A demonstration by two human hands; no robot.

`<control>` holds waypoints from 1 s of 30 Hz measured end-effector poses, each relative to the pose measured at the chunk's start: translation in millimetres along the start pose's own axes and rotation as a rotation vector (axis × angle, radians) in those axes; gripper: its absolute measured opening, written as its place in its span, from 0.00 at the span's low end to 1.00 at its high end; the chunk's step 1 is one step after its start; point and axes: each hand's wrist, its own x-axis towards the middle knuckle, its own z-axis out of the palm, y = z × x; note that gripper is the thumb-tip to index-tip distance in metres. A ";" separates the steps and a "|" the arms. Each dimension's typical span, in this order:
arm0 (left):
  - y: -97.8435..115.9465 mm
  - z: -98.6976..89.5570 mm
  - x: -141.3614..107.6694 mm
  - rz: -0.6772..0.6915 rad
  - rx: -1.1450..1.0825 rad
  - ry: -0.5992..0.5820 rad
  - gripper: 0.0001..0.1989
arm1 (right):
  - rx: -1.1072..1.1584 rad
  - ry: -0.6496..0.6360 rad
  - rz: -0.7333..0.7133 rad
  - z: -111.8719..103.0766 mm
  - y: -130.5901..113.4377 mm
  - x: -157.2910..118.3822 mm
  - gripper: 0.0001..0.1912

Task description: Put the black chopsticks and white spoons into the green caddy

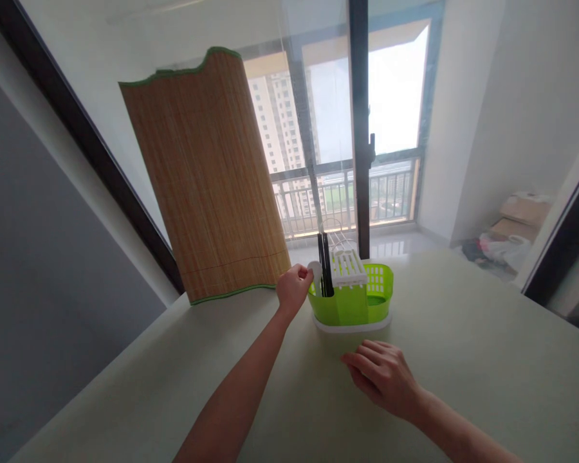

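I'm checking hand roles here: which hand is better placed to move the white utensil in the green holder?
Probably the left. The left hand is already closed on the white utensil at the green holder, beside the black chopsticks. The right hand lies flat on the table, short of the holder.

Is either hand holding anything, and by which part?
The left hand pinches a white spoon by its upper end, in the green caddy. The right hand holds nothing.
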 end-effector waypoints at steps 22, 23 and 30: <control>-22.1 -0.4 -170.6 0.408 -0.007 -0.549 0.13 | 0.004 -0.374 0.248 16.2 11.2 -8.6 0.08; -23.0 1.9 -177.8 0.437 0.005 -0.587 0.11 | 0.015 -0.376 0.261 18.2 11.9 -10.0 0.08; -23.4 8.7 -181.7 0.458 0.040 -0.671 0.10 | 0.007 -0.377 0.300 26.5 12.9 -11.6 0.08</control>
